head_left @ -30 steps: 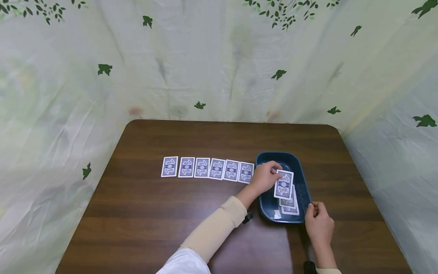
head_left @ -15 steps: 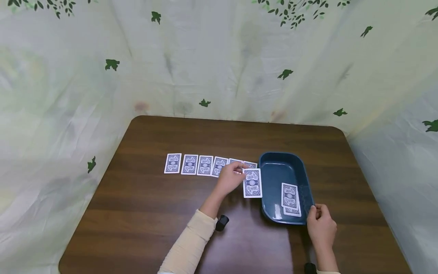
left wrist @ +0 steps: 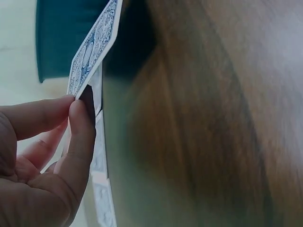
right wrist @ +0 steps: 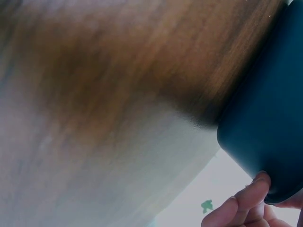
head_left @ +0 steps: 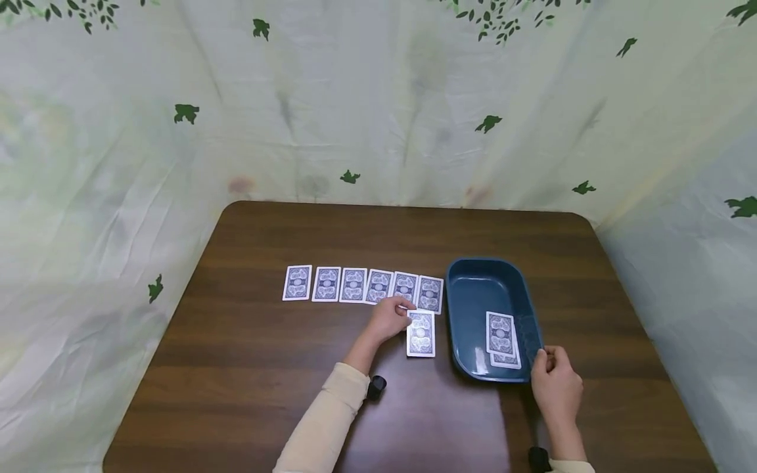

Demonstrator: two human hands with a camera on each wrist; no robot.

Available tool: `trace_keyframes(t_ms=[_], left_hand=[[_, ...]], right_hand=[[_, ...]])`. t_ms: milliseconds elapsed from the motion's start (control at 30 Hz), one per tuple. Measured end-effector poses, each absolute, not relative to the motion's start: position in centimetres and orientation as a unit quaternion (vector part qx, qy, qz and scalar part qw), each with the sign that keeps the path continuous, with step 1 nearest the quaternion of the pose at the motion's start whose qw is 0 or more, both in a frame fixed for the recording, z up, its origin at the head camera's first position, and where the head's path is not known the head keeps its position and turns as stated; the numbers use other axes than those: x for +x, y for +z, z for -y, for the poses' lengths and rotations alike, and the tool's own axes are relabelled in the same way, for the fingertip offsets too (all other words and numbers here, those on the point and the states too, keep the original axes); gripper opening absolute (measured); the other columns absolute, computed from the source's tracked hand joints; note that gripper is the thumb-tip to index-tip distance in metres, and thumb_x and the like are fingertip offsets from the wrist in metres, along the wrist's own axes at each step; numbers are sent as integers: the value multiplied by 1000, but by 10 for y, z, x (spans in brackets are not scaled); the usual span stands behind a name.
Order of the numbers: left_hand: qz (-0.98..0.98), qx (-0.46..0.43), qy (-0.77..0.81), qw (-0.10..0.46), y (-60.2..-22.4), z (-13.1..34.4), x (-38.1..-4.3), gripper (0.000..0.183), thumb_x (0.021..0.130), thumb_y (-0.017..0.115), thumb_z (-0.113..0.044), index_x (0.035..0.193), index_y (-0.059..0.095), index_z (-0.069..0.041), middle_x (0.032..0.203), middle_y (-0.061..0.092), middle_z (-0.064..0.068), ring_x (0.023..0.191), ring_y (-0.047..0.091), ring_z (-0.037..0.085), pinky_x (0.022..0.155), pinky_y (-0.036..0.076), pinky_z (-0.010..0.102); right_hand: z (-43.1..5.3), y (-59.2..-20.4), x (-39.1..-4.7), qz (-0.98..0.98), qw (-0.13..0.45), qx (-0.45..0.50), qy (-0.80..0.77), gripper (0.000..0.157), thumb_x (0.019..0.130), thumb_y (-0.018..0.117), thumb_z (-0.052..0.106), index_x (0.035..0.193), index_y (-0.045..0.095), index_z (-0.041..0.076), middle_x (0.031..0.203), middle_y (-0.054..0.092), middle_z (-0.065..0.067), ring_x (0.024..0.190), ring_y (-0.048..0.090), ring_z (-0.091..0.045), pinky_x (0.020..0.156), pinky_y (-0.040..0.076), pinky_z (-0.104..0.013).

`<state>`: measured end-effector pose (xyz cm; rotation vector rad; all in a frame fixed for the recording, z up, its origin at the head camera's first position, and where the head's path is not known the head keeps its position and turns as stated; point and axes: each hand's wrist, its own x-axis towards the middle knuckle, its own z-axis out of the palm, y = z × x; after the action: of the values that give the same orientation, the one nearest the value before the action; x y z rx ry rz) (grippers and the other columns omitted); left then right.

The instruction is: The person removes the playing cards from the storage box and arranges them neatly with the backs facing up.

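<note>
My left hand (head_left: 387,320) pinches a playing card (head_left: 421,334) by its upper left corner, blue patterned back up, just in front of the right end of a row of cards. In the left wrist view the card (left wrist: 94,47) slants up from between thumb and finger (left wrist: 45,116), above the table. My right hand (head_left: 556,381) grips the near right corner of a dark blue tray (head_left: 467,289). The right wrist view shows fingers (right wrist: 253,194) at the corner of the tray (right wrist: 270,104). Inside the tray lie two overlapping cards (head_left: 500,334), backs up.
Several cards (head_left: 353,285) lie face down in a row across the brown wooden table (head_left: 248,368), left of the tray. A pale cloth (head_left: 378,98) with green leaf prints hangs behind the table's far edge.
The left hand has carried the card out from over the tray, leftward and then nearer the person, below the row. The right hand stays on the tray's corner.
</note>
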<state>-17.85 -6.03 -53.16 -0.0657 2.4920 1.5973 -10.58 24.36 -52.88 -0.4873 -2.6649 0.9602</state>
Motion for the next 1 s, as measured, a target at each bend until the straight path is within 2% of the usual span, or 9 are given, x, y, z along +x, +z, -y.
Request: trace_keyframes(t_ms=[233, 433, 767, 1000], left_hand=[[-853, -7, 513, 94, -540, 50, -183, 23, 74, 64, 9, 95, 70, 5, 65, 54, -1, 58, 49, 8, 54, 40, 20], [-880, 2, 468, 85, -540, 44, -183, 25, 70, 72, 7, 94, 69, 1, 67, 54, 0, 62, 48, 11, 57, 41, 24], [-928, 39, 368, 35, -544, 36, -182, 28, 68, 82, 0, 92, 68, 0, 78, 57, 6, 73, 52, 20, 69, 46, 34], [-941, 45, 334, 39, -549, 34, -181, 28, 71, 83, -7, 94, 68, -3, 86, 57, 8, 84, 55, 25, 79, 46, 36]], right_hand=[[-244, -529, -106, 916, 151, -163, 334, 24, 97, 49, 17, 100, 61, -4, 74, 59, -15, 69, 55, -39, 62, 39, -48], [-245, -529, -104, 918, 138, -169, 330, 24, 98, 49, 17, 101, 60, -4, 73, 57, -13, 67, 53, -35, 59, 37, -43], [-244, -528, -103, 916, 140, -171, 335, 24, 98, 49, 18, 101, 61, -3, 73, 59, -13, 68, 55, -36, 61, 38, -46], [-245, -527, -103, 917, 140, -169, 334, 24, 98, 50, 17, 101, 61, -4, 74, 60, -13, 67, 55, -35, 60, 38, -45]])
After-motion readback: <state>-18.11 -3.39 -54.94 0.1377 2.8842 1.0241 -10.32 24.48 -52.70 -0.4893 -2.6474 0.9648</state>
